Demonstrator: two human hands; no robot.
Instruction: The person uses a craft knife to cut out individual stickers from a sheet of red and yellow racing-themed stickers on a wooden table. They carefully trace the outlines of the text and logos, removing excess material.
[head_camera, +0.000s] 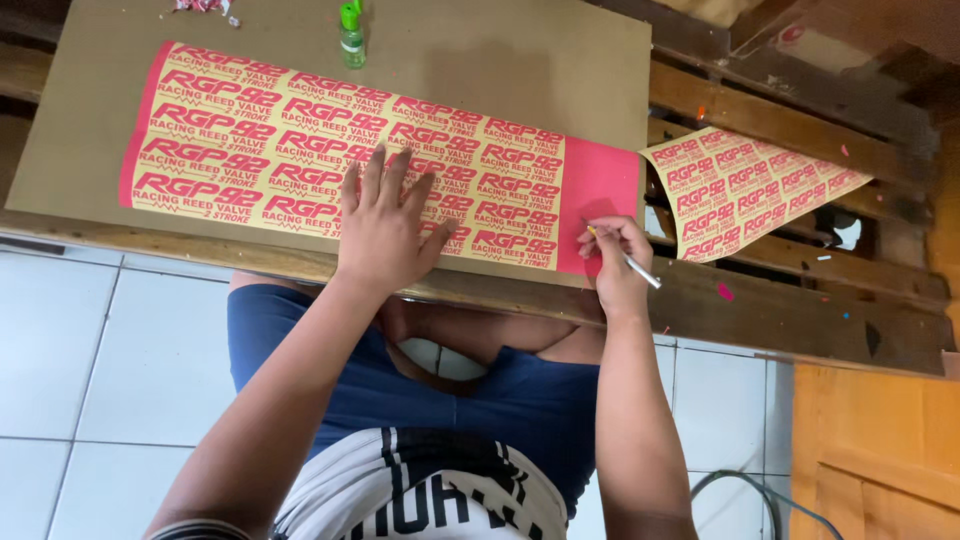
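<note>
Left hand (383, 225) spread flat on sticker sheet (350, 155), right hand (612, 255) pinching thin tool (628, 262) at sheet's red end, green-capped bottle (351, 35) on tabletop (520, 60)

Two hands are in view: the left hand (383, 225) and the right hand (612, 262). Two sticker sheets: one long sheet (250, 150) on the board (500, 60), and one smaller sheet (755, 185) off to the side. One thin tool (632, 264). One green-capped bottle (351, 35). One board. One cable (760, 495) on the floor.
</note>
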